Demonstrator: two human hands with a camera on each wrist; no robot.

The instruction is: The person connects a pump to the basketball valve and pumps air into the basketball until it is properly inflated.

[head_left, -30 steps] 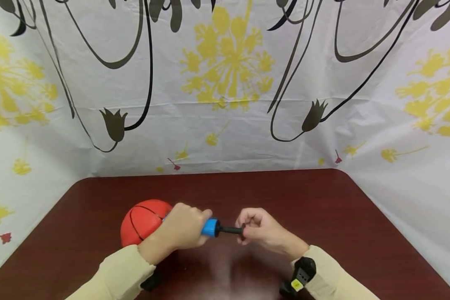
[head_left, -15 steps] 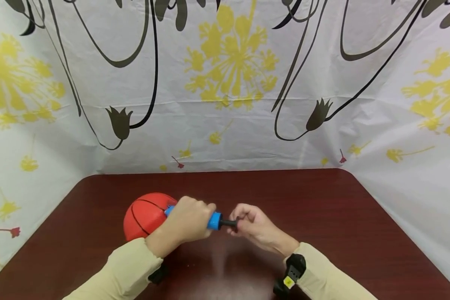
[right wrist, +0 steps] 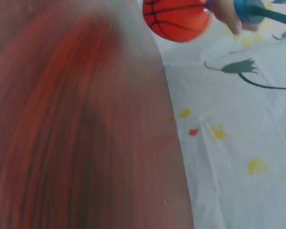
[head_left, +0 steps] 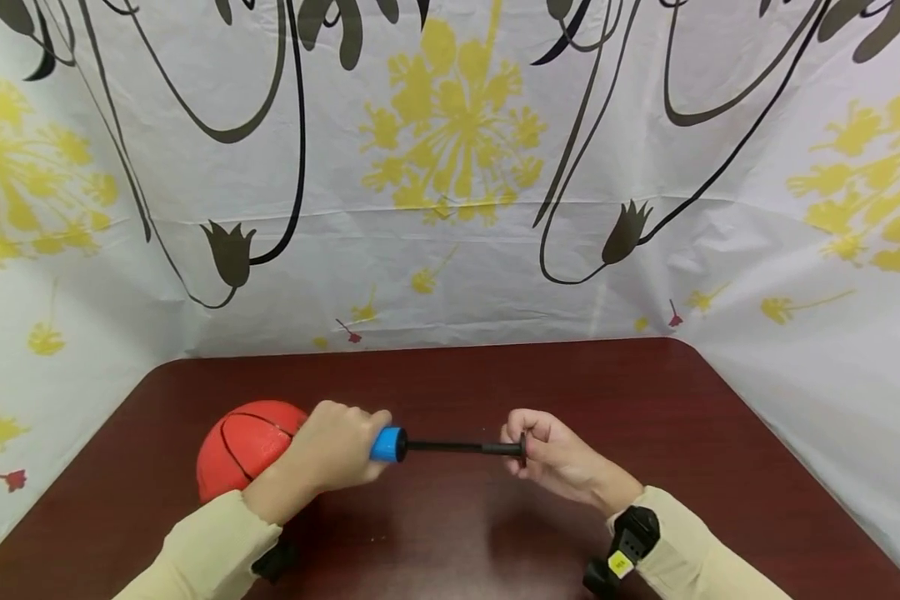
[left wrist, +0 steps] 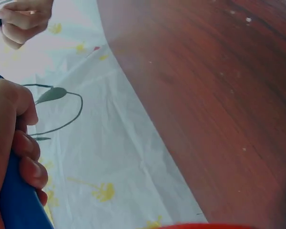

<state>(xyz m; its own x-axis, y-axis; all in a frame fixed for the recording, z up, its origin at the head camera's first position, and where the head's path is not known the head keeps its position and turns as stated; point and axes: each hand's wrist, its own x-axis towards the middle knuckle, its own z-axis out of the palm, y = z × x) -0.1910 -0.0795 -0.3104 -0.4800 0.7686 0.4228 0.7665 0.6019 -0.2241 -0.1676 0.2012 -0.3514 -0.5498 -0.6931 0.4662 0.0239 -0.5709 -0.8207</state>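
My left hand grips the blue barrel of a hand pump, its fingers wrapped round it in the left wrist view too. From the barrel's right end a black rod runs out to a black end handle. My right hand pinches that handle between thumb and fingers. Left of the left hand is a red ball with black basketball lines, partly hidden behind the hand and forearm. Whether the pump joins the ball is hidden in the head view. The right wrist view shows the ball close against the left hand.
A dark red-brown table lies under both hands. Behind it and at its sides hangs a white sheet printed with yellow flowers and dark stems. Each wrist wears a black strapped device.
The pump rod was partly out, then slid further in at half a second ago. Now it is drawn far out, the right hand moved right, and the left hand and ball shifted left.
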